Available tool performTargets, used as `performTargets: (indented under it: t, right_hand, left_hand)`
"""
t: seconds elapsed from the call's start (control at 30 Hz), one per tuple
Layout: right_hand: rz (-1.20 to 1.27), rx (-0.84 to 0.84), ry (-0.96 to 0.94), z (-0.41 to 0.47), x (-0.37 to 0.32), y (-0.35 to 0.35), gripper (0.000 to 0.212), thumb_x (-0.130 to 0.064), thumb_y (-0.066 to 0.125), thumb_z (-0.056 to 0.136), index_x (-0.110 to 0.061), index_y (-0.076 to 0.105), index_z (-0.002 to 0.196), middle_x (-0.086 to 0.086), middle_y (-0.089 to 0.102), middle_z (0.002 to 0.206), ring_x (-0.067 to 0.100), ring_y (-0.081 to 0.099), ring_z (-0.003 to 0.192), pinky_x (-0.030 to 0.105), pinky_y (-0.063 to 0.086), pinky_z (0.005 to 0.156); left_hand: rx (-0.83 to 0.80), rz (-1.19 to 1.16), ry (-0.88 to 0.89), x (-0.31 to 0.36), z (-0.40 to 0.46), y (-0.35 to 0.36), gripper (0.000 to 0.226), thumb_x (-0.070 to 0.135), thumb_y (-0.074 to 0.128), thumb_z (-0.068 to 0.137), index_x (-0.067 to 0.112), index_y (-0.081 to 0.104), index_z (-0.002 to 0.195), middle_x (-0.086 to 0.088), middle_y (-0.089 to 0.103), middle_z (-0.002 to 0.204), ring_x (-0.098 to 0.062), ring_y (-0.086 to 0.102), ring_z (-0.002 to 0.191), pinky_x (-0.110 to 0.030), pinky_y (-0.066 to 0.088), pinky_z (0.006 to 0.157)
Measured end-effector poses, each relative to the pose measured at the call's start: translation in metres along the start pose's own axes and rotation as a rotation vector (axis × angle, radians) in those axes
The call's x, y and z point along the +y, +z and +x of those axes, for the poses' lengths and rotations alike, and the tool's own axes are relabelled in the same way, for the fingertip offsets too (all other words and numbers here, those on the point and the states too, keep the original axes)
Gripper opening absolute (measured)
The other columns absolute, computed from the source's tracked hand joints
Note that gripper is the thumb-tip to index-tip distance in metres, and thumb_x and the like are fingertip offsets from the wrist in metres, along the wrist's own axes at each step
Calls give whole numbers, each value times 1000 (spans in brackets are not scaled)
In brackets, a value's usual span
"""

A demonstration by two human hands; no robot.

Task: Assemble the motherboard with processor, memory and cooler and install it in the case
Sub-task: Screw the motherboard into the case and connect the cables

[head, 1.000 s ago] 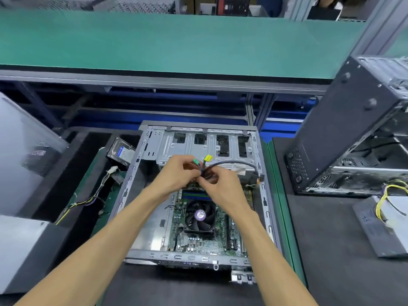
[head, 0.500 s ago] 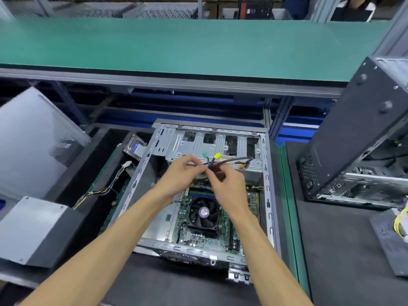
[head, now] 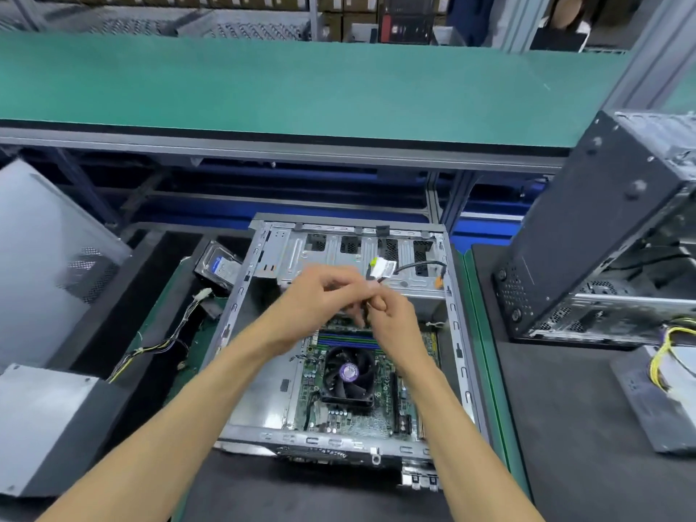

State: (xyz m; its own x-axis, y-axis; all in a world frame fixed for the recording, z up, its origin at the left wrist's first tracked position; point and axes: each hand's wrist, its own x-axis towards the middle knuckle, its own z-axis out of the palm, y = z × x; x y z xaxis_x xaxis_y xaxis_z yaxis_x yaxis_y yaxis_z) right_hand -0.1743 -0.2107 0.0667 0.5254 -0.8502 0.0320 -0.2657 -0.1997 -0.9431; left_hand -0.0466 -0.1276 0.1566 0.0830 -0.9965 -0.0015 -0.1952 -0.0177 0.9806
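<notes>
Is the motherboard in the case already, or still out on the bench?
In. The green motherboard with its black fan cooler lies flat on the floor of the open grey metal case, inside its walls.

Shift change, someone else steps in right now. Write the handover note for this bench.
Left hand and right hand: both pinch the front-panel cable bundle above the open case, fingers blurred.
Motherboard lies inside the case, cooler fan on it, memory sticks seated behind the fan. Cable runs to the case's right wall.
Done: board, cooler and memory look fitted in the case.
Left: plug the held connectors into the board. The hard drive and loose wiring lie outside the case on the left.
</notes>
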Motion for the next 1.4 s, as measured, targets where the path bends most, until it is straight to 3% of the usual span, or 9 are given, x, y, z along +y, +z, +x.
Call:
performTargets:
  t: [0.13, 0.23, 0.33, 0.57, 0.73, 0.83, 0.97, 1.23, 1.4]
  right_hand:
    - [-112, -323, 53, -6, -5, 3, 56, -19, 31, 90, -64, 65, 87, -36, 67, 87, -9, 57, 70, 16, 44, 67]
    - [24, -369, 128, -6, 2, 4, 52, -26, 26, 101, -29, 78, 96, -9, 77, 103, 19, 51, 78, 33, 44, 65]
    - [192, -356, 228, -5, 3, 5, 58, -20, 19, 108, -9, 75, 99, 4, 77, 109, 20, 49, 81, 31, 48, 57]
    - [312, -375, 316, -10, -1, -5, 30, -13, 45, 90, -5, 72, 99, 7, 71, 120, 20, 66, 94, 40, 57, 93]
    - [292, -235, 297, -7, -3, -7, 31, -11, 44, 107, 6, 69, 114, 16, 75, 101, 25, 67, 88, 37, 59, 91]
    - [263, -198, 264, -4, -1, -8, 24, -5, 46, 105, 9, 62, 114, 29, 70, 92, 33, 68, 85, 39, 59, 90]
    - [127, -220, 252, -4, 4, -6, 13, -7, 57, 100, -6, 61, 112, 23, 75, 96, 34, 75, 89, 27, 59, 82]
    - [65, -50, 253, -6, 4, -10, 30, -11, 46, 103, -6, 64, 79, 8, 70, 65, 27, 73, 59, 14, 43, 47]
    - [-204, 194, 98, -10, 6, -14, 20, -22, 55, 93, -13, 70, 84, 5, 71, 65, 22, 66, 53, 42, 56, 55]
  left_hand:
    - [-57, 14, 125, 12, 11, 5, 19, 27, 64, 96, 13, 78, 98, -6, 66, 101, -18, 72, 92, -28, 58, 84]
    - [-7, -92, 119, 3, 22, -1, 15, 13, 58, 99, 12, 73, 101, -11, 68, 116, -20, 72, 102, -36, 56, 95]
    - [-1, -101, 40, -16, 30, -9, 19, 8, 56, 99, 6, 65, 116, -3, 71, 119, -13, 68, 111, -36, 50, 104]
    - [-72, -148, 27, -43, 33, -26, 31, 7, 55, 100, 12, 62, 130, 1, 69, 124, -11, 65, 115, -24, 54, 90]
    - [63, 207, -42, -55, 33, -24, 36, -4, 49, 91, 26, 60, 107, 1, 65, 102, -19, 66, 94, -27, 57, 81]
    - [-85, 476, -73, -62, 28, -16, 32, 10, 57, 86, 25, 51, 114, 9, 60, 97, -10, 62, 88, -30, 54, 82]
    - [-75, 691, 47, -71, 29, -3, 20, 12, 59, 84, 24, 51, 98, 7, 47, 91, -17, 53, 87, -36, 48, 78]
    - [20, 577, 117, -78, 29, 1, 20, 28, 71, 83, 27, 54, 95, 10, 51, 80, -11, 51, 72, -32, 46, 65]
    - [143, 562, 99, -76, 29, 7, 18, 17, 61, 85, 24, 46, 80, 5, 52, 68, -17, 47, 63, -34, 37, 56]
